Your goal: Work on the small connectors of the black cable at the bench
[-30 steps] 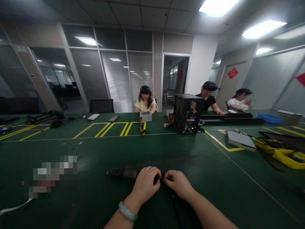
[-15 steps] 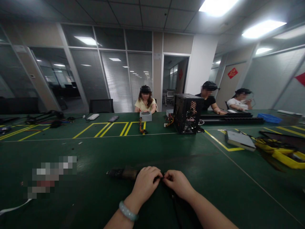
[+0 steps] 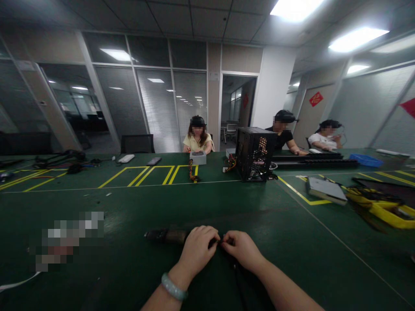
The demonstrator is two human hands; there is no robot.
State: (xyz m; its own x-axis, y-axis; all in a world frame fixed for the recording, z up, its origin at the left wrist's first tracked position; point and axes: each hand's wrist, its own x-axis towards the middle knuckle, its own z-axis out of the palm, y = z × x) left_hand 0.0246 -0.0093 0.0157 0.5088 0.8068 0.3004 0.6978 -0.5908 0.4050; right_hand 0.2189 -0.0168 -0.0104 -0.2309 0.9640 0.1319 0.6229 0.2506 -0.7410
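Note:
On the green table lies a long dark cylindrical tool (image 3: 170,236), its narrow tip toward the left. My left hand (image 3: 200,247) rests over its right end, fingers curled into a pinch. My right hand (image 3: 242,249) faces it, thumb and fingers pinched together almost against the left fingertips. Something small and dark shows between the two pinches, too hidden to name. A black cord (image 3: 238,280) runs from beneath my right hand toward the table's near edge.
Ahead stands a black computer case (image 3: 254,153); a grey box with bundled wires (image 3: 198,158) sits left of it. A silver flat box (image 3: 326,190) and yellow tray (image 3: 394,214) are right. A blurred-out item (image 3: 69,242) lies left. Several people sit across the table.
Both hands keep almost the same place and pinched pose. The tool and cord look unmoved.

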